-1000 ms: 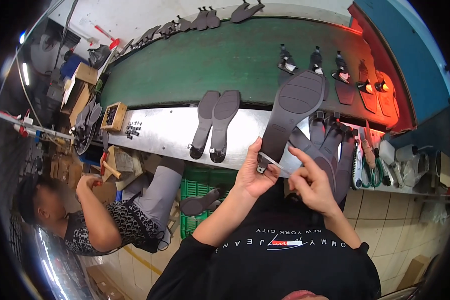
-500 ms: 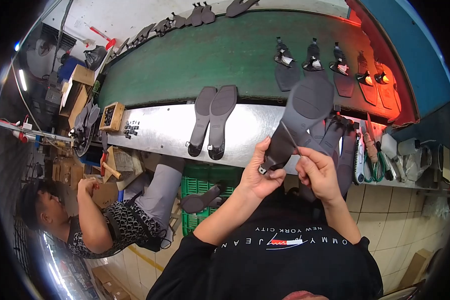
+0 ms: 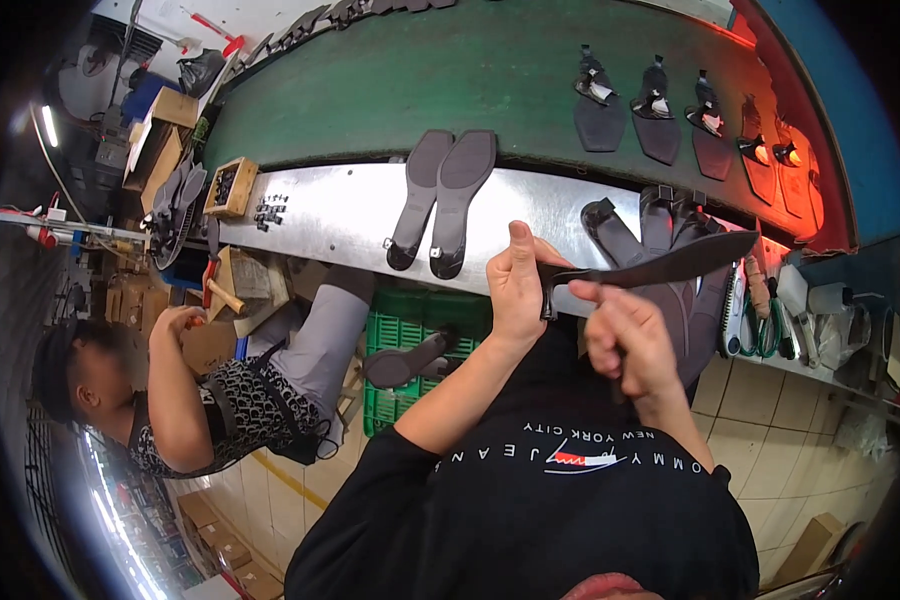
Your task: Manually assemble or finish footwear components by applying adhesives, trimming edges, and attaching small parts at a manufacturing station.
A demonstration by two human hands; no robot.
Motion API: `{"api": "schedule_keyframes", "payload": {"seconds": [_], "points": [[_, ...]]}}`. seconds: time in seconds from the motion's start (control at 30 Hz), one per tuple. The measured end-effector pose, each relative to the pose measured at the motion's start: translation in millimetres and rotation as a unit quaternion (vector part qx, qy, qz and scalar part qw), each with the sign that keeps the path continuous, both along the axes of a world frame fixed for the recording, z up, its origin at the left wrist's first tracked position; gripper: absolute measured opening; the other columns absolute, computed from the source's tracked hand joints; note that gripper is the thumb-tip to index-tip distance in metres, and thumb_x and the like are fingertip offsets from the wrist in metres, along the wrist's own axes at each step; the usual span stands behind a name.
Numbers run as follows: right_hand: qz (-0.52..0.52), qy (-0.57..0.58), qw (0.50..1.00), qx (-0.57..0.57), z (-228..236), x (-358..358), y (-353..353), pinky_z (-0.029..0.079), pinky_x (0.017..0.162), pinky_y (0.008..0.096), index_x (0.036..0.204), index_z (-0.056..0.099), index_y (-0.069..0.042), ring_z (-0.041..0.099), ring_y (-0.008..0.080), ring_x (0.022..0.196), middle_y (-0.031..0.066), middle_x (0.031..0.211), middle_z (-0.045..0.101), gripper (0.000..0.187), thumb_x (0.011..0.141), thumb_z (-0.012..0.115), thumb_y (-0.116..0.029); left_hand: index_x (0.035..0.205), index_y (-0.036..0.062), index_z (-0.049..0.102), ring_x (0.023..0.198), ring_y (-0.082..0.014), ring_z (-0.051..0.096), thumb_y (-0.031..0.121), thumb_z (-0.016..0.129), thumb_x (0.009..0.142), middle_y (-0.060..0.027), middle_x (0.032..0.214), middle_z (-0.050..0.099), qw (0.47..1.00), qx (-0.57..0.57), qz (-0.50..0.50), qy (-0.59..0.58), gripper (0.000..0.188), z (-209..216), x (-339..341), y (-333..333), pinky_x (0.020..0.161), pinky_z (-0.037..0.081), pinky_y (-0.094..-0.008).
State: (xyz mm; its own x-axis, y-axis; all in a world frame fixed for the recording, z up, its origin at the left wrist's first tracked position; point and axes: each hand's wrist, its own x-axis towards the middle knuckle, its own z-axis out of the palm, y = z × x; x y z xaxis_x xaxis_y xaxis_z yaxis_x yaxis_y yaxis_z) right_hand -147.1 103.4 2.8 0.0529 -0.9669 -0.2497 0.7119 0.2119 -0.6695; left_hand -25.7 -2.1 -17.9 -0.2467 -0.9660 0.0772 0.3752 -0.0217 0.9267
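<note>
My left hand (image 3: pixel 518 295) grips a dark shoe sole (image 3: pixel 675 262) by its heel end, thumb up. The sole is turned nearly edge-on, its toe end pointing right. Just below its middle, my right hand (image 3: pixel 632 335) is closed and slightly blurred; its fingertips are close to the sole's underside. Whether a thin tool is still in those fingers is hard to see. On the metal bench (image 3: pixel 340 215) to the left lies a pair of dark soles, a left one (image 3: pixel 425 190) and a right one (image 3: pixel 462 195). Behind my right hand, several more soles (image 3: pixel 660 225) lie overlapping.
Strappy sandals (image 3: pixel 655 115) lie on the green conveyor belt (image 3: pixel 390 90), near a red-lit opening. A wooden box (image 3: pixel 232 187) and small black pieces (image 3: pixel 270 210) are at left. Hand tools (image 3: pixel 760 300) lie right. A green crate (image 3: pixel 375 335) holds soles; a co-worker (image 3: pixel 200 410) sits left.
The sole has swung from upright, underside showing, to nearly edge-on and pointing right. My left hand turned with it, thumb up. The thin tool seen earlier no longer shows clearly. The view has shifted slightly.
</note>
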Motion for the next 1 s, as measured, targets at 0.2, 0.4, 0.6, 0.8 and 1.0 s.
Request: {"api": "schedule_keyframes", "payload": {"seconds": [0.2, 0.4, 0.6, 0.8, 1.0], "points": [[-0.030, 0.199, 0.978, -0.047, 5.2, -15.0, 3.8, 0.035, 0.045, 0.0162, 0.112, 0.061, 0.004, 0.043, 0.0027, 0.050, -0.0010, 0.065, 0.052, 0.026, 0.098, 0.048, -0.013, 0.058, 0.0046, 0.053, 0.050, -0.0126, 0.049, 0.060, 0.029, 0.097, -0.0061, 0.058, 0.056, 0.988, 0.139, 0.046, 0.046, 0.072, 12.0, 10.4, -8.9, 0.051, 0.039, -0.0245], [-0.092, 0.534, 0.824, -0.166, -5.1, 8.9, -3.9, 0.039, 0.047, 0.0235, 0.096, 0.064, 0.004, 0.051, 0.0067, 0.052, 0.0012, 0.060, 0.057, 0.012, 0.090, 0.056, -0.002, 0.057, 0.0045, 0.053, 0.048, -0.0116, 0.048, 0.072, 0.019, 0.091, -0.0042, 0.057, 0.055, 0.994, 0.107, 0.037, -0.006, 0.083, 24.8, 8.3, -3.9, 0.046, 0.037, -0.0220], [-0.044, 0.285, 0.957, -0.022, -11.1, 18.3, -2.5, 0.036, 0.043, 0.0185, 0.137, 0.031, -0.003, 0.048, 0.0071, 0.048, 0.0040, 0.065, 0.058, 0.049, 0.093, 0.052, -0.006, 0.062, 0.0014, 0.057, 0.056, -0.0130, 0.055, 0.069, 0.017, 0.094, -0.0075, 0.060, 0.060, 0.989, 0.133, 0.068, -0.005, 0.084, 22.3, 1.2, -1.3, 0.058, 0.044, -0.0231], [-0.051, 0.156, 0.986, -0.023, -14.6, 12.8, -3.2, 0.034, 0.040, 0.0178, 0.129, 0.042, -0.006, 0.045, 0.0073, 0.045, 0.0038, 0.065, 0.053, 0.035, 0.095, 0.052, -0.011, 0.061, 0.0012, 0.056, 0.055, -0.0137, 0.054, 0.066, 0.022, 0.095, -0.0077, 0.060, 0.058, 0.992, 0.104, 0.045, -0.050, 0.081, 23.1, -4.1, 1.2, 0.058, 0.044, -0.0245], [-0.018, -0.015, 1.000, -0.010, -7.5, -10.6, 0.1, 0.033, 0.038, 0.0201, 0.128, 0.048, -0.004, 0.045, 0.0084, 0.045, 0.0049, 0.065, 0.051, 0.034, 0.097, 0.051, -0.016, 0.060, 0.0006, 0.056, 0.058, -0.0143, 0.053, 0.067, 0.021, 0.094, -0.0075, 0.061, 0.058, 0.998, 0.060, 0.024, -0.015, 0.082, 16.8, -2.8, -0.1, 0.060, 0.043, -0.0255]]}}
